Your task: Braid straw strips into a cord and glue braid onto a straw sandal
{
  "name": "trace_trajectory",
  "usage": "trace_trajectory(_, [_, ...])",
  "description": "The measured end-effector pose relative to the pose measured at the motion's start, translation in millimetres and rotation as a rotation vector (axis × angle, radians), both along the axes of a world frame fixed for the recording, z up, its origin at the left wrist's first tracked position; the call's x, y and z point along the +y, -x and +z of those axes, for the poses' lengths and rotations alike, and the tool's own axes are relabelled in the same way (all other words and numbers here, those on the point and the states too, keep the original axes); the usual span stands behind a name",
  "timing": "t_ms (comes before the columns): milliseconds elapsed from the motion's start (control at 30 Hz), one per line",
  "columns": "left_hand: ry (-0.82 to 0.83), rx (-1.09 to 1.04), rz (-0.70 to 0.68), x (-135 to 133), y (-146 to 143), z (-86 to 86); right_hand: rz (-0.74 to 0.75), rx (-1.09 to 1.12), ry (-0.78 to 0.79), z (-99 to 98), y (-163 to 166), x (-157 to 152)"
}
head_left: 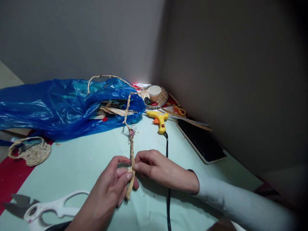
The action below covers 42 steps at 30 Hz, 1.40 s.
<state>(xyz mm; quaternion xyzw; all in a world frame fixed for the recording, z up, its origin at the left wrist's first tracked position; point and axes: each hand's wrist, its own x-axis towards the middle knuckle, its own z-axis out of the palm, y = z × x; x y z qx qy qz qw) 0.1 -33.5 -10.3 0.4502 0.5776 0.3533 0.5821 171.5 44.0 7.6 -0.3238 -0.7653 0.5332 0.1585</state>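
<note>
A long braid of pale plant fibre (132, 148) runs down the middle of the table toward me, with a small pinkish clip (132, 132) fastened on it. Near its lower end my left hand (115, 181) pinches the loose flat strands between thumb and fingers. From the other side my right hand (156, 165) grips the braid between thumb and forefinger, just above the left thumb. The strand ends stick out below my left fingers. Farther up, the braid bends and passes over a blue plastic bag (60, 102).
A yellow glue gun (160, 120) lies ahead, its black cord (167, 147) running past my right wrist. White scissors (55, 208) lie at front left, a coiled braid (36, 150) at left. A black tablet (202, 141) and a woven basket (164, 96) holding a cup (154, 93) are beyond.
</note>
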Motion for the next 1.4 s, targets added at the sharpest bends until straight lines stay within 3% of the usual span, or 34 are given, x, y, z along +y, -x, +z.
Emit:
trace_trajectory(133, [-0.069,0.305,-0.055,-3,7,11.4,-0.070,0.046,0.046,-8.0,2,0])
trace_trajectory(267, [-0.263,0.662,-0.020,-12,3,17.0,-0.126,0.066,0.058,-6.7,7,-7])
trace_trajectory(367, [-0.602,0.954,-0.016,-21,-5,10.7,-0.176,0.071,0.043,-4.3,10,-11])
trace_trajectory(500, [-1.146,1.184,-0.217,-25,-7,-5.2,-0.149,0.139,0.157,-5.6,8,-10])
trace_trajectory(567, [-1.299,1.267,-0.285,-24,-4,-11.5,-0.134,0.145,0.190,-7.7,7,-9])
trace_trajectory(667, [-1.376,1.330,-0.344,-26,-3,-13.5,-0.138,0.165,0.245,-11.7,6,-7])
trace_trajectory(733, [-1.329,1.273,-0.353,-26,-4,-8.1,-0.144,0.200,0.325,-13.1,7,-7])
trace_trajectory(800, [-1.156,1.123,-0.287,-24,-4,1.8,-0.145,0.231,0.405,-11.7,7,-7])
trace_trajectory(933, [-0.472,0.630,-0.030,-6,2,20.2,-0.107,0.282,0.475,-2.7,6,-9])
trace_trajectory(1000, [-0.157,0.238,-0.055,5,4,21.1,-0.081,0.302,0.481,0.2,4,-9])
trace_trajectory(1067, [0.024,-0.068,-0.054,13,3,17.0,-0.075,0.295,0.463,0.5,3,-9])
trace_trajectory(1233, [0.176,-0.334,0.043,15,-4,9.7,-0.081,0.211,0.386,-5.2,3,-8])
trace_trajectory(1400, [0.210,-0.336,0.021,13,-4,11.5,-0.097,0.148,0.253,-11.0,4,-10])
